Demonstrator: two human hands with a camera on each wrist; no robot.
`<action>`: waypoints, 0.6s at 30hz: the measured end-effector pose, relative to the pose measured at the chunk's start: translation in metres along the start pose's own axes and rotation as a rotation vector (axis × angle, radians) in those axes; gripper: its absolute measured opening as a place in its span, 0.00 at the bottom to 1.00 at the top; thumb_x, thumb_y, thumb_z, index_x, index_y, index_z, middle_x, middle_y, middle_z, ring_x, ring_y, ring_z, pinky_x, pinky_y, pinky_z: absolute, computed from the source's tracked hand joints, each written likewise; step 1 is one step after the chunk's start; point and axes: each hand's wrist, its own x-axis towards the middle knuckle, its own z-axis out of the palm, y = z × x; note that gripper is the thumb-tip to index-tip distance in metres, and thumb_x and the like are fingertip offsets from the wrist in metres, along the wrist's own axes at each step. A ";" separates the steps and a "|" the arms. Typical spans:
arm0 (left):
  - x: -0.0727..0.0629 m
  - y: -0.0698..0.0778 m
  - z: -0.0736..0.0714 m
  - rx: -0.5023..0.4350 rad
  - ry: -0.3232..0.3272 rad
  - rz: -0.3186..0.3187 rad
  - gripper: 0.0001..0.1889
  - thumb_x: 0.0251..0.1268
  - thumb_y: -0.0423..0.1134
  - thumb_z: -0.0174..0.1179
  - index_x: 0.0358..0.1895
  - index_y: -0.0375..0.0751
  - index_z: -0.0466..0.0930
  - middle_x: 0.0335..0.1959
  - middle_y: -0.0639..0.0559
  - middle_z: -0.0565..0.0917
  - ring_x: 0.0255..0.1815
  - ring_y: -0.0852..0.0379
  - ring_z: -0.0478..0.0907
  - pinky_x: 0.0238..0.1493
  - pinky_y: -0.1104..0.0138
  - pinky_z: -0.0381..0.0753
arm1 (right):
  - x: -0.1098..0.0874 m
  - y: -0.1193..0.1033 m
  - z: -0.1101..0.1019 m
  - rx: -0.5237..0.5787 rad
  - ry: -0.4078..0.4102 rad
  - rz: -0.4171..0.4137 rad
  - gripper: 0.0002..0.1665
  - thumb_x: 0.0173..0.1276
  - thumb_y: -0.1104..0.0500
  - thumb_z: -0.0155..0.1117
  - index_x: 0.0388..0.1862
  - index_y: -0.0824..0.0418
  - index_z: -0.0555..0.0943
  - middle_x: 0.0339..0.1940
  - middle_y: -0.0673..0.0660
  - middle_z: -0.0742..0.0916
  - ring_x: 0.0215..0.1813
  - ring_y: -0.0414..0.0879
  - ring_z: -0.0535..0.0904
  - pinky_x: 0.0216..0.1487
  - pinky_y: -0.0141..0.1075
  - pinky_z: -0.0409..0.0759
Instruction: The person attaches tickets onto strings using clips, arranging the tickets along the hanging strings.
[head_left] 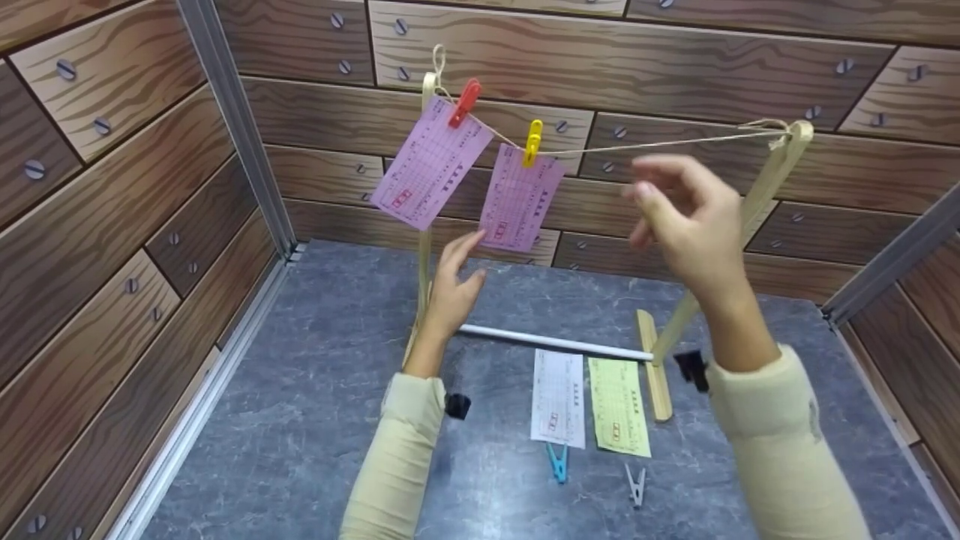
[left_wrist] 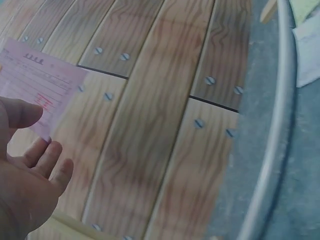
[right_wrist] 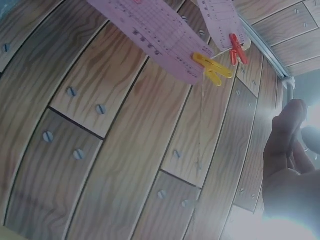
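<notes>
Two pink printed slips hang from a string (head_left: 600, 148). A red clothespin (head_left: 465, 103) clips the left slip (head_left: 433, 165), which tilts; a yellow clothespin (head_left: 532, 142) clips the right slip (head_left: 521, 199). My left hand (head_left: 452, 289) is raised below them, its fingertips right at the lower left corner of the right slip, with fingers relaxed and nothing gripped. Bent loosely, my right hand (head_left: 697, 217) hovers in front of the string's right part and holds nothing. In the right wrist view, the yellow clothespin (right_wrist: 212, 68) sits at the slip's top edge.
Wooden posts, the right post (head_left: 772, 180) nearer my right hand, carry the string; a white rod (head_left: 555, 342) joins them low down. On the grey table lie a white slip (head_left: 557, 397), a green slip (head_left: 619, 405), a blue clothespin (head_left: 557, 463) and a grey clothespin (head_left: 635, 485). Wood-patterned walls surround it.
</notes>
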 end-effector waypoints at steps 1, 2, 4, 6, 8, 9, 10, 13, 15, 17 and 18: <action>-0.005 0.003 -0.001 -0.001 0.000 -0.015 0.29 0.55 0.16 0.55 0.65 0.22 0.72 0.63 0.28 0.71 0.66 0.35 0.68 0.66 0.50 0.66 | -0.006 0.004 -0.002 0.002 0.004 0.007 0.12 0.70 0.72 0.61 0.51 0.71 0.83 0.33 0.61 0.88 0.17 0.45 0.78 0.19 0.32 0.79; -0.010 0.005 -0.001 -0.003 -0.001 -0.030 0.29 0.55 0.16 0.54 0.65 0.22 0.72 0.63 0.29 0.71 0.64 0.34 0.68 0.64 0.48 0.68 | -0.012 0.008 -0.004 0.007 0.006 0.017 0.12 0.70 0.72 0.62 0.51 0.72 0.83 0.31 0.61 0.87 0.17 0.45 0.79 0.19 0.31 0.79; -0.020 -0.002 -0.001 -0.006 -0.001 -0.050 0.28 0.56 0.16 0.54 0.65 0.22 0.71 0.63 0.28 0.71 0.63 0.33 0.69 0.61 0.44 0.69 | -0.025 0.016 -0.008 0.005 0.006 0.044 0.12 0.70 0.72 0.62 0.51 0.74 0.82 0.30 0.62 0.87 0.18 0.45 0.79 0.20 0.31 0.79; -0.029 -0.015 0.001 -0.012 0.000 -0.056 0.28 0.58 0.16 0.54 0.65 0.21 0.70 0.63 0.27 0.71 0.61 0.31 0.70 0.59 0.39 0.69 | -0.038 0.025 -0.012 -0.009 0.004 0.078 0.12 0.70 0.72 0.62 0.51 0.74 0.82 0.29 0.63 0.86 0.18 0.45 0.79 0.20 0.32 0.79; -0.039 -0.030 0.002 -0.019 0.001 -0.067 0.27 0.60 0.18 0.55 0.66 0.22 0.70 0.63 0.28 0.71 0.60 0.29 0.70 0.57 0.36 0.70 | -0.052 0.034 -0.014 -0.019 -0.001 0.121 0.12 0.71 0.71 0.62 0.51 0.74 0.82 0.29 0.63 0.86 0.19 0.46 0.79 0.21 0.33 0.80; -0.044 -0.037 0.003 -0.021 0.001 -0.073 0.27 0.62 0.19 0.56 0.66 0.22 0.70 0.63 0.28 0.71 0.59 0.29 0.70 0.56 0.36 0.70 | -0.059 0.038 -0.016 -0.030 -0.005 0.138 0.12 0.71 0.71 0.62 0.51 0.73 0.82 0.29 0.63 0.86 0.19 0.46 0.79 0.21 0.33 0.81; -0.049 -0.043 0.004 -0.027 0.003 -0.085 0.27 0.62 0.20 0.56 0.67 0.22 0.70 0.62 0.28 0.72 0.58 0.29 0.71 0.56 0.38 0.72 | -0.067 0.042 -0.017 -0.036 -0.009 0.161 0.11 0.71 0.71 0.62 0.51 0.72 0.83 0.29 0.63 0.86 0.20 0.46 0.79 0.21 0.33 0.81; -0.066 -0.049 0.006 -0.052 -0.006 -0.138 0.26 0.64 0.23 0.58 0.68 0.25 0.70 0.60 0.31 0.75 0.56 0.33 0.74 0.55 0.48 0.77 | -0.091 0.052 -0.018 -0.053 -0.027 0.224 0.11 0.71 0.71 0.61 0.51 0.70 0.83 0.30 0.63 0.85 0.21 0.48 0.79 0.22 0.34 0.81; -0.076 -0.051 0.009 -0.079 -0.014 -0.174 0.26 0.65 0.23 0.58 0.67 0.25 0.70 0.59 0.30 0.76 0.53 0.35 0.77 0.54 0.55 0.78 | -0.107 0.059 -0.019 -0.050 -0.043 0.261 0.11 0.71 0.72 0.60 0.51 0.71 0.83 0.29 0.63 0.85 0.21 0.48 0.79 0.22 0.34 0.81; -0.086 -0.052 0.014 -0.105 -0.021 -0.203 0.26 0.66 0.23 0.58 0.67 0.25 0.70 0.58 0.30 0.77 0.52 0.37 0.78 0.52 0.61 0.79 | -0.122 0.065 -0.018 -0.040 -0.059 0.289 0.12 0.70 0.73 0.60 0.50 0.71 0.83 0.29 0.64 0.85 0.21 0.48 0.79 0.22 0.34 0.81; -0.090 -0.052 0.017 -0.117 -0.024 -0.212 0.25 0.66 0.24 0.58 0.67 0.24 0.70 0.57 0.30 0.78 0.51 0.37 0.79 0.52 0.62 0.79 | -0.129 0.069 -0.017 -0.033 -0.068 0.296 0.12 0.70 0.74 0.60 0.50 0.72 0.82 0.29 0.64 0.85 0.21 0.48 0.79 0.22 0.35 0.81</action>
